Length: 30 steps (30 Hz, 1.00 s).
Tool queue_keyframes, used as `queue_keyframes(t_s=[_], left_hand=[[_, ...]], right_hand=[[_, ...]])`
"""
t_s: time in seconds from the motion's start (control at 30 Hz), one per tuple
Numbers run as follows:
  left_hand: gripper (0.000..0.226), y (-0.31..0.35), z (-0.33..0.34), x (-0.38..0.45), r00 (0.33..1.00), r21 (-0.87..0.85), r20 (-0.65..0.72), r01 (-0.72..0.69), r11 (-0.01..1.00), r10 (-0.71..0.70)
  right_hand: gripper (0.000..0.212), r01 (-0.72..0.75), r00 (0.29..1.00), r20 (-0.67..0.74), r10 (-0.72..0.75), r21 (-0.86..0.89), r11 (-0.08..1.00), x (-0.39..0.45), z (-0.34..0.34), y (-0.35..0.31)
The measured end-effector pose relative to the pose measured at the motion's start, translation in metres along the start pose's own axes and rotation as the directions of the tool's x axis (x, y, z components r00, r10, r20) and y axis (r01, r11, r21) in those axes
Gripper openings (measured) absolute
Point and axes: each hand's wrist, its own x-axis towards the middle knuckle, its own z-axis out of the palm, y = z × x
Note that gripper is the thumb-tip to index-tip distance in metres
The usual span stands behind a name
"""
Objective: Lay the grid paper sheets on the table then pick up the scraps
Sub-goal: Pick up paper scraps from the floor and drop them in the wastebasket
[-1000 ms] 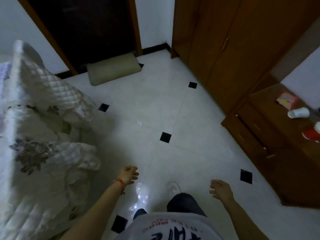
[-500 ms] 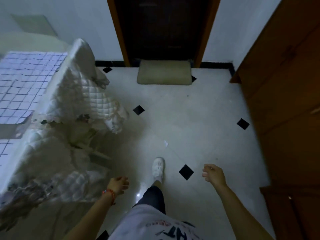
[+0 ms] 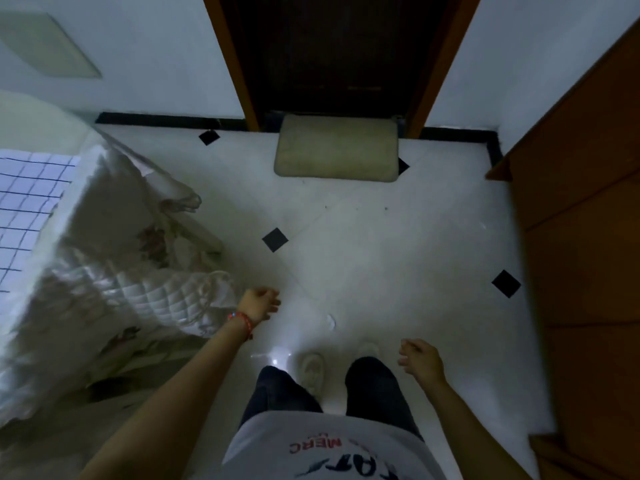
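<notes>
Open floor [image 3: 381,244] ahead; draped table [image 3: 114,271] crowds left, wardrobe [image 3: 581,237] right.

Red wristband [image 3: 241,320], dark trousers [image 3: 374,386], seemingly white shoes [image 3: 312,368]

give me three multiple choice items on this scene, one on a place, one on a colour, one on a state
1. Where does the grid paper lie?
A. on the covered table at the left
B. on the doormat
C. on the wooden cupboard

2. What colour is the band on the left wrist?
A. blue
B. red
C. green

3. What do the left hand and right hand hold?
A. a paper scrap each
B. one grid sheet together
C. nothing

Answers: 1 A, the sheet rests on the white cloth top at the left; 2 B, the band shows red; 3 C, both hands hang loose and bare above the floor.
</notes>
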Motion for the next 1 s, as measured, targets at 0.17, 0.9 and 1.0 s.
queue_keyframes(t_s=[0.17,0.9,1.0], left_hand=[[0.030,0.031,0.024,0.041,0.998,0.018,-0.057,0.030,0.999,-0.029],[0.027,-0.159,0.138,0.300,0.928,-0.030,-0.040,0.370,0.929,-0.371],[0.026,-0.199,0.158,0.344,0.929,-0.034,-0.031,0.369,0.929,-0.370]], right_hand=[[0.019,0.013,0.992,0.125,0.010,-0.181,0.983,0.069,-0.008,-0.048],[0.032,0.355,0.827,0.539,0.160,-0.722,0.594,0.393,0.167,-0.015],[0.037,0.389,0.817,0.553,0.161,-0.736,0.554,0.432,0.206,0.028]])
